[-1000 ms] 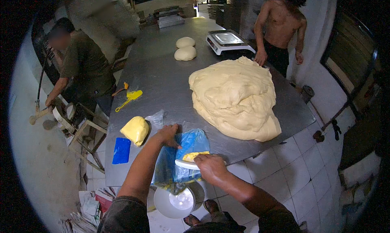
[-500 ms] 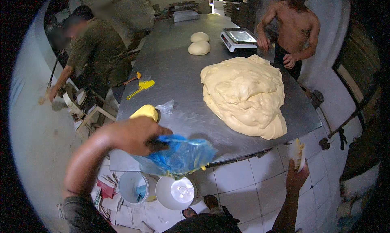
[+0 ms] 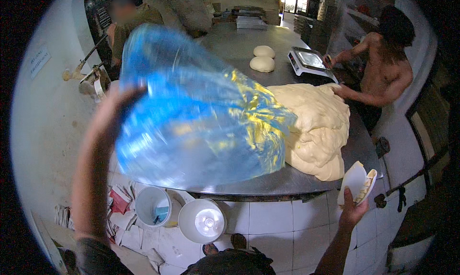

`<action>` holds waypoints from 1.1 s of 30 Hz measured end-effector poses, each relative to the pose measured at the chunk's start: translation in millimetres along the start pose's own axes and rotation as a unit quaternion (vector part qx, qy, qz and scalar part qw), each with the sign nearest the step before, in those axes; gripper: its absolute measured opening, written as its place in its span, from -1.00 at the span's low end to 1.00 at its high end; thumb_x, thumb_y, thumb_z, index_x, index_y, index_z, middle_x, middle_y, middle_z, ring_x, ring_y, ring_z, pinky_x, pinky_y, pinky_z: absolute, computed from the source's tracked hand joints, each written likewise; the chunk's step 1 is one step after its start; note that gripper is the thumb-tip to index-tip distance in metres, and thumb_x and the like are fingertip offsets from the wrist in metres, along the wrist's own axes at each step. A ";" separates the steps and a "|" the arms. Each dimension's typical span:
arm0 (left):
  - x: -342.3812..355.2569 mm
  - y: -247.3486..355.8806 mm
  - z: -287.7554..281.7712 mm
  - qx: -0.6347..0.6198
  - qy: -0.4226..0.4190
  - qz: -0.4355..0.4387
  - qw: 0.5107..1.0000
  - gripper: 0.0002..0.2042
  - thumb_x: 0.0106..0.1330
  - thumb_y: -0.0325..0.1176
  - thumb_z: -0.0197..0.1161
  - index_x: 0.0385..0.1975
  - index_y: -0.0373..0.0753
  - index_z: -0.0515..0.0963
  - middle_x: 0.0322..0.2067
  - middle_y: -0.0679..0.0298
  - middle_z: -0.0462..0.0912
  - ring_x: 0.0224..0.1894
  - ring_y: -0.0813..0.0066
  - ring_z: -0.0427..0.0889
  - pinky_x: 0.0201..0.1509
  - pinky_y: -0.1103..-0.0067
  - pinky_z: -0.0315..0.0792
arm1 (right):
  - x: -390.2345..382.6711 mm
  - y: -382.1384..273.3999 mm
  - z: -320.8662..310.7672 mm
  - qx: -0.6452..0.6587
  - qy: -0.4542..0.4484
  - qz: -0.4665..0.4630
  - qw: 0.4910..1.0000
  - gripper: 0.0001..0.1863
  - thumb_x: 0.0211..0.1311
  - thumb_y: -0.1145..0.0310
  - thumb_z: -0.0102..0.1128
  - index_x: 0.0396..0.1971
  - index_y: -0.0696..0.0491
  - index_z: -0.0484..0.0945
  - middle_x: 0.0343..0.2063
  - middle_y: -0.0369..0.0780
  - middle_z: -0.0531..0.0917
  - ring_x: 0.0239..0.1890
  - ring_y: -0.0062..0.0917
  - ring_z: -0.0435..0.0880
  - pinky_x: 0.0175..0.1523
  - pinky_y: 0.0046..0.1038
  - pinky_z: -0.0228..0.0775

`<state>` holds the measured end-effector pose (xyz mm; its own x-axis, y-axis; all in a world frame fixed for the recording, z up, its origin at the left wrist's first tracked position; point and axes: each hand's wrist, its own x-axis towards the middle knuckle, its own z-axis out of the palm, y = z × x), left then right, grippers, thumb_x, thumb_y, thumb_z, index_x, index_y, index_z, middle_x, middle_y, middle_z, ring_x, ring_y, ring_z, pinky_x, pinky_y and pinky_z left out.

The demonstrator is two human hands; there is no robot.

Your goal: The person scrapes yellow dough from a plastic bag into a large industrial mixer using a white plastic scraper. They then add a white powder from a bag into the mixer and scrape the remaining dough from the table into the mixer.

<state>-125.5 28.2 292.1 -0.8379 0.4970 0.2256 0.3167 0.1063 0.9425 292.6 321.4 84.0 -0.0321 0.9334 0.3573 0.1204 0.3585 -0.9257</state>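
Note:
A large translucent blue plastic bag [image 3: 163, 107], smeared with yellow, spreads out in the air over the table's near left part. Gripping its left edge is my left hand [image 3: 125, 95], blurred by motion and partly covered by the bag. My right hand [image 3: 353, 211] is wrapped round a white plastic dough scraper [image 3: 353, 181] with pale yellow residue on it; whether it is one bent piece or two cannot be made out. This hand is beyond the table's near right edge. A big mound of pale dough [image 3: 316, 131] rests right of the bag, which overlaps its left side.
On the metal table [image 3: 225, 40] two dough balls [image 3: 262, 64] lie beside a digital scale [image 3: 311, 62]. At the right a person [image 3: 378, 76] reaches to the dough; another person [image 3: 139, 16] stands far left. Below the near edge are a bucket [image 3: 152, 205] and a white tub [image 3: 202, 221].
My left hand has lifted the bag, which has gone from bunched to spread wide. The scraper in my right hand has turned its face into view. The person at right has reached to the dough.

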 end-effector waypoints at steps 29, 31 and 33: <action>-249.1 -264.0 111.1 -0.097 -0.082 -0.414 0.901 -0.60 0.23 -0.14 0.00 -0.21 -0.41 0.49 -0.31 0.11 0.55 -0.22 0.36 0.48 -0.09 0.40 0.35 | 2.8 -31.0 288.9 -0.410 -0.385 -0.231 0.794 -0.79 -0.07 0.42 0.12 -0.37 0.15 0.55 -0.45 0.01 0.63 -0.35 -0.10 0.64 -0.22 -0.14 0.47; -253.2 -274.7 110.1 -0.117 -0.083 -0.416 0.898 -0.61 0.24 -0.14 -0.01 -0.21 -0.40 0.48 -0.32 0.11 0.55 -0.23 0.35 0.50 -0.10 0.39 0.37 | -28.0 -50.1 268.4 -0.300 -0.437 -0.224 0.818 -0.78 -0.09 0.39 0.15 -0.38 0.13 0.55 -0.46 0.00 0.62 -0.33 -0.12 0.62 -0.20 -0.13 0.43; -257.0 -285.9 110.2 -0.100 -0.111 -0.433 0.889 -0.62 0.24 -0.15 -0.01 -0.20 -0.39 0.48 -0.31 0.12 0.55 -0.22 0.33 0.51 -0.10 0.38 0.39 | -76.9 -53.4 246.3 -0.276 -0.533 -0.247 0.760 -0.79 -0.09 0.42 0.16 -0.37 0.11 0.55 -0.46 -0.01 0.62 -0.35 -0.13 0.63 -0.22 -0.16 0.45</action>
<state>48.2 -35.0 -62.5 -0.6146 0.4629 -0.6387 -0.5078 0.3875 0.7694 44.3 233.7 75.5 -0.9599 0.2716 0.0687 0.2205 0.8838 -0.4126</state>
